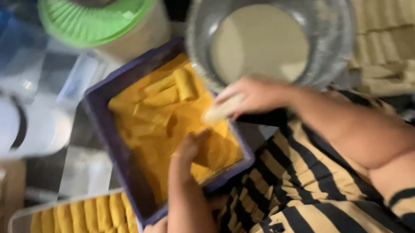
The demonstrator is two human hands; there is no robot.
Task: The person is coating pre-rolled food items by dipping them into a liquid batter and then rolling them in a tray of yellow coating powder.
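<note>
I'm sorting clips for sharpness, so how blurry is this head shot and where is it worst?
Head view: motion blur throughout; the right hand with its pale roll smears most, the metal bowl rim ghosts, the left hand in the purple tray is soft; lighting is even.

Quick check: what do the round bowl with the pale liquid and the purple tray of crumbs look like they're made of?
Round bowl: seems to be metal, likely steel; grey, dull sheen with soft reflections on its wall. Purple tray: probably plastic; matte, uniformly coloured, thick moulded rim. The blur leaves both open. The right hand holds a pale roll over the tray; the left hand rests in the crumbs.
</note>
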